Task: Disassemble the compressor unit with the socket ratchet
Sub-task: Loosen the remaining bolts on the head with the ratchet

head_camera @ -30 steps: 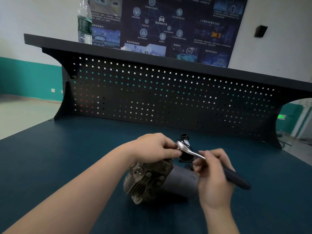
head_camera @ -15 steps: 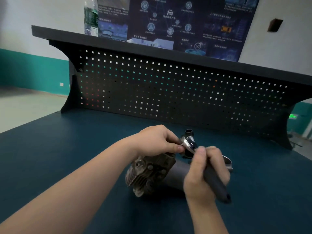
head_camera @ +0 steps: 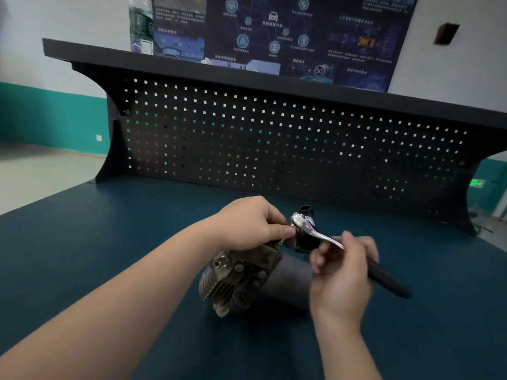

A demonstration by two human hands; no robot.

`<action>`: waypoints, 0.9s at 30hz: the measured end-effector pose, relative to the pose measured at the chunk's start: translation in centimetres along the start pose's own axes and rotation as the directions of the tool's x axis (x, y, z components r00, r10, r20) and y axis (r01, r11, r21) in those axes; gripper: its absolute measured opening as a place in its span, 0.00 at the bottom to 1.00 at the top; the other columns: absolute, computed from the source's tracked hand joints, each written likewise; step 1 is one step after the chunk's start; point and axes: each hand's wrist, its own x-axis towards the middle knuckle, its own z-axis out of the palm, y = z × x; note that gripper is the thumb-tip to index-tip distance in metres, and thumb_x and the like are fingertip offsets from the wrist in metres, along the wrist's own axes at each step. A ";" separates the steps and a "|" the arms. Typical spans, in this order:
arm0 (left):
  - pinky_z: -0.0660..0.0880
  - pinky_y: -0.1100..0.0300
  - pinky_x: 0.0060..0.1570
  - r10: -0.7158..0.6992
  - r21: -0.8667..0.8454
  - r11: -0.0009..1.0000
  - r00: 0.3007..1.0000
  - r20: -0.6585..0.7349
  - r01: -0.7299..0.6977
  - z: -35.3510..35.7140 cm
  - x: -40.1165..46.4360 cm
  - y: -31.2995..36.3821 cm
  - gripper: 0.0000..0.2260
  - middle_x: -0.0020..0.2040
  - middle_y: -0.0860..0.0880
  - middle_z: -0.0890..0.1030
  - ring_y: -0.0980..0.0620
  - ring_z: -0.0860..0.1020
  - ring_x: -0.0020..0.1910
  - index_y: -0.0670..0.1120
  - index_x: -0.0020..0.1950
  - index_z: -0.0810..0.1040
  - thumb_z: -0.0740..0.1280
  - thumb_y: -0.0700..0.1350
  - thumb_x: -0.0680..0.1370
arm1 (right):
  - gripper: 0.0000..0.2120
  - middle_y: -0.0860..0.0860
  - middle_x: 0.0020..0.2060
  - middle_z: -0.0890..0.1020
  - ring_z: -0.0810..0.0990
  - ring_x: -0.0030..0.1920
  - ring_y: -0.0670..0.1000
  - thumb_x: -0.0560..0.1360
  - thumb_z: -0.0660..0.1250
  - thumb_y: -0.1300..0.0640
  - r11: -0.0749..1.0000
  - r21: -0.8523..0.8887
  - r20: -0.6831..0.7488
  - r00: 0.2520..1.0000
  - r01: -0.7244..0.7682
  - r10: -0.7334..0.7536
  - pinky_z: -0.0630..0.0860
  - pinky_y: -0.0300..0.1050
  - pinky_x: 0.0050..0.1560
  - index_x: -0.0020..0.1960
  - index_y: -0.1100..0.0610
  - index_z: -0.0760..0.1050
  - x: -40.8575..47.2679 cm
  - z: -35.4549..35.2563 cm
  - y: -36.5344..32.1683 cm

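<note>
Fingers of the left hand (head_camera: 247,223) are curled, thumb and forefinger tips pinched at the chrome head of the socket ratchet (head_camera: 315,234), right where it meets the top of the compressor unit (head_camera: 244,278). Right hand (head_camera: 343,272) is blurred w/ motion; fingers curl loosely round the ratchet shank, near where the bright metal gives way to the black grip. Grip sticks out past the hand to the right, tilted down.

Head view, materials: ratchet head is rounded, polished, mirror-bright; handle matte black, cylindrical. Compressor lies on its side on the table (head_camera: 82,256). Its near end is a grimy, brownish cast-metal block w/ cooling fins, a few bolt heads and a short silver stub. Rest of the body is a smooth dark-grey cylinder running back and right. A small black tube mouth shows just behind the ratchet head.

Edges and room: table top is dark teal, matte, w/ plenty of bare surface left, right and in front of the unit. Black pegboard (head_camera: 274,138) w/ square holes stands well behind, a shelf across its top. A plastic bottle (head_camera: 141,26) stands on the shelf, poster (head_camera: 274,31) on the wall beyond.
</note>
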 end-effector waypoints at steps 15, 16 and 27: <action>0.75 0.56 0.57 0.016 -0.047 0.999 1.000 0.019 -0.015 0.1 -0.2 0.1 0.06 0.44 0.60 0.84 0.60 0.80 0.48 0.58 0.45 0.86 0.69 0.54 0.77 | 0.06 0.50 0.25 0.67 0.64 0.22 0.46 0.66 0.62 0.60 0.717 0.468 0.148 0.846 -0.516 0.511 0.61 0.37 0.20 0.32 0.55 0.67 0.8 -0.1 0.2; 0.75 0.56 0.57 0.015 -0.044 0.999 1.000 0.001 -0.014 0.2 0.0 0.1 0.06 0.44 0.60 0.85 0.60 0.80 0.48 0.58 0.44 0.86 0.69 0.54 0.77 | 0.08 0.50 0.24 0.68 0.65 0.22 0.47 0.67 0.63 0.61 0.862 0.333 0.119 0.924 -0.382 0.363 0.62 0.37 0.21 0.32 0.53 0.66 0.4 -0.1 0.1; 0.69 0.67 0.50 0.024 -0.107 0.994 0.996 0.085 -0.015 -0.3 0.5 -0.8 0.08 0.43 0.66 0.82 0.70 0.77 0.44 0.60 0.53 0.84 0.67 0.56 0.78 | 0.06 0.52 0.24 0.69 0.65 0.22 0.48 0.68 0.64 0.60 0.842 0.326 0.154 0.903 -0.430 0.402 0.62 0.38 0.21 0.33 0.57 0.69 1.0 -0.1 -0.4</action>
